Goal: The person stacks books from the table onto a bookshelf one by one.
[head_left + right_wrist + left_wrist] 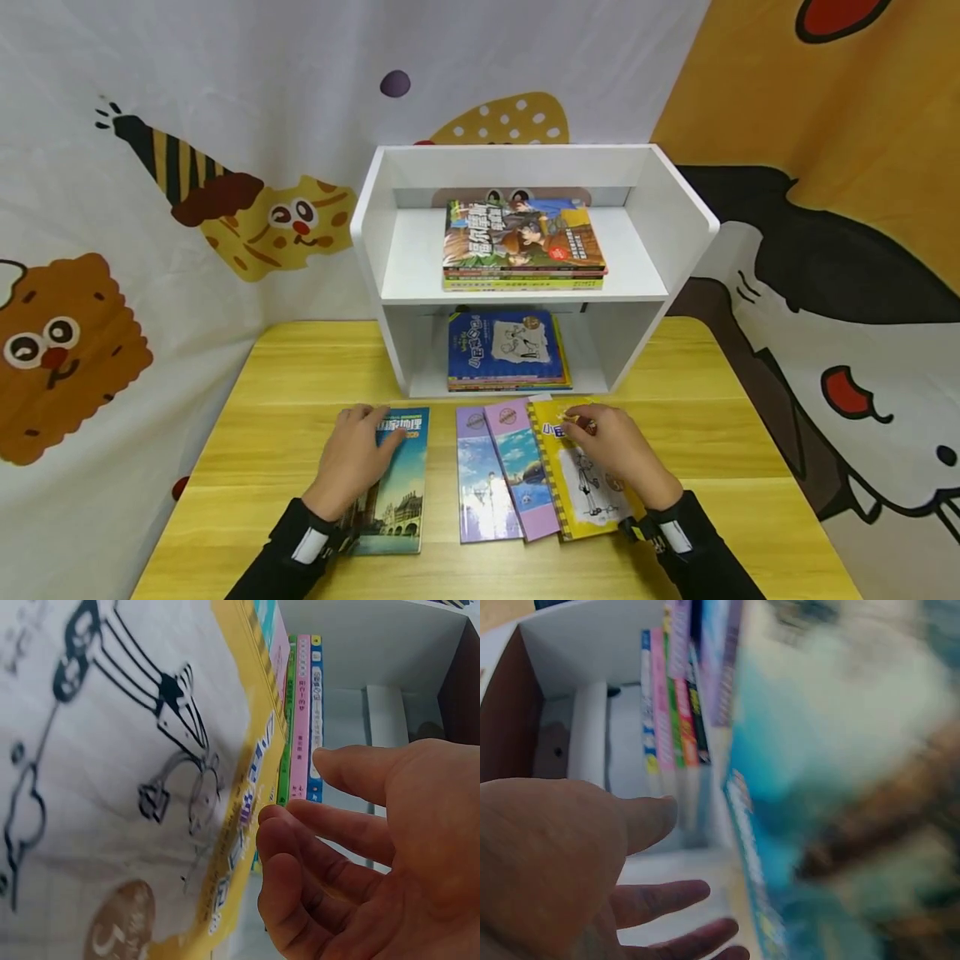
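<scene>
In the head view my left hand lies over the left part of a teal magazine with a building on its cover. Its fingers are extended and the thumb stands apart, as the left wrist view also shows. My right hand hovers at the upper right of a yellow comic book with a line-drawn figure, its fingers loosely bent and holding nothing. Partly under the yellow book is a pink-edged book, which overlaps a purple-and-blue book to its left.
Behind the books stands a white two-tier shelf. A stack of comics lies on its upper tier, and another stack topped by a blue book on the lower. All this is on a yellow wooden table before a cartoon-printed curtain.
</scene>
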